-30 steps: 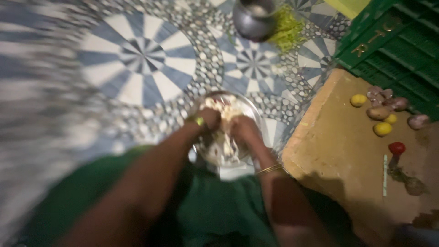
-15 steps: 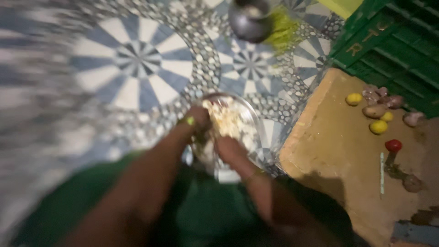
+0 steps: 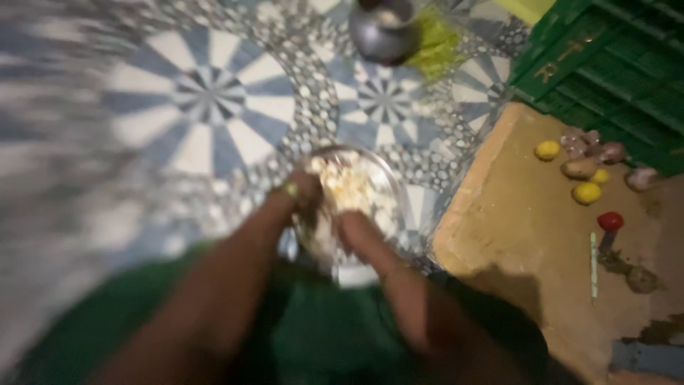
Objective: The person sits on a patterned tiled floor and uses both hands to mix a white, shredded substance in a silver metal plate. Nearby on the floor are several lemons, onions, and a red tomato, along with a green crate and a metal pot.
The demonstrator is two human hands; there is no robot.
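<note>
A patterned blue-and-white tiled floor (image 3: 206, 114) fills the upper left of the frame. At centre sits a round metal bowl (image 3: 395, 185) of pale crumbly food. Both hands are sunk in it, left hand (image 3: 303, 196) and right hand (image 3: 356, 232), seemingly working the mix; blur hides how their fingers are set. A steel pot (image 3: 381, 32) stands at the top.

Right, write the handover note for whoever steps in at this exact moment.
Left hand: at the left rim of the shallow metal bowl, fingers in the food; grip blurred.
Right hand: at the near rim of the bowl, fingers in the pale crumbly mix; grip blurred.
Bowl sits on the patterned tile floor, in front of the green-clad lap.
Round metal pot stands beyond it.
Done: mix is in the bowl, both hands in it.
Left: cannot tell how far the working has got.
</note>
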